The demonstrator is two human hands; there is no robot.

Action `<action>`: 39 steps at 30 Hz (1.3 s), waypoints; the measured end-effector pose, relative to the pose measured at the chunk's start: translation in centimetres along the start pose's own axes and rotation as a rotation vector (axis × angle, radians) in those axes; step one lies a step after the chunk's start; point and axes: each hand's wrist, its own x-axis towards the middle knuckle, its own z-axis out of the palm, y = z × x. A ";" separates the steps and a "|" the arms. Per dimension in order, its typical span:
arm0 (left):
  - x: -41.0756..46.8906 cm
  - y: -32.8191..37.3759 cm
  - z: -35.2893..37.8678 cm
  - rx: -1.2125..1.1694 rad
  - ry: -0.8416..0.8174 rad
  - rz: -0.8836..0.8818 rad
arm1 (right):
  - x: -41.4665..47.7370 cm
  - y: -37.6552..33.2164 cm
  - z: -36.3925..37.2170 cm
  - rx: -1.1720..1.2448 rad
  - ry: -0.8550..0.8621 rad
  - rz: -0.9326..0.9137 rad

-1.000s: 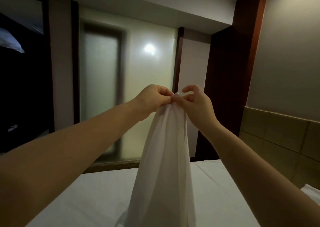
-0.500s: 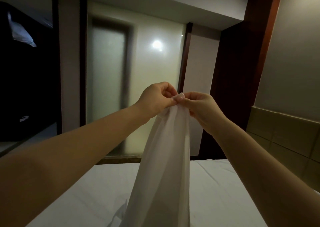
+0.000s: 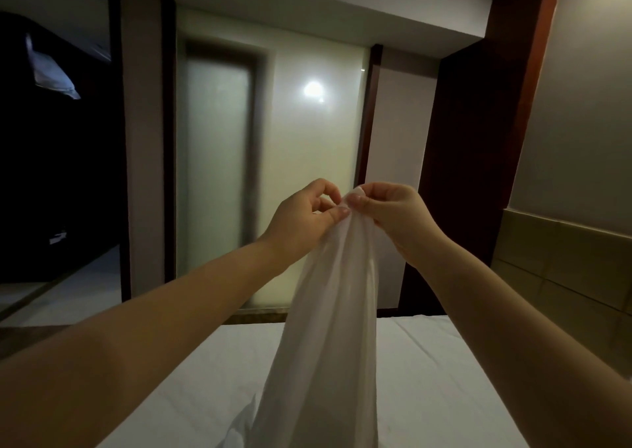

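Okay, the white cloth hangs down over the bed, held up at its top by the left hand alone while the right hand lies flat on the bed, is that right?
Not quite. The right hand does not lie flat on the bed. It is raised and pinches the top of the white cloth together with the left hand, as the head view shows. The rest holds: the cloth hangs down over the bed.
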 end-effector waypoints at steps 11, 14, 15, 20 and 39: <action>-0.3 -2.0 0.2 -0.137 -0.139 -0.151 | 1.0 -0.9 -0.3 -0.085 0.154 0.100; -0.4 -2.6 -0.5 -0.137 -0.229 -0.196 | 1.0 -1.0 -0.8 -0.087 0.154 0.143; -0.5 -2.9 -0.9 -0.149 -0.262 -0.205 | 1.0 -0.9 -1.0 -0.085 0.150 0.155; -1.3 -4.5 -2.0 -0.173 -0.422 -0.239 | 0.8 0.0 -1.7 0.013 0.199 0.213; -2.6 -8.3 -2.7 -0.055 -0.549 -0.395 | 2.7 7.9 -4.4 -0.156 0.560 0.202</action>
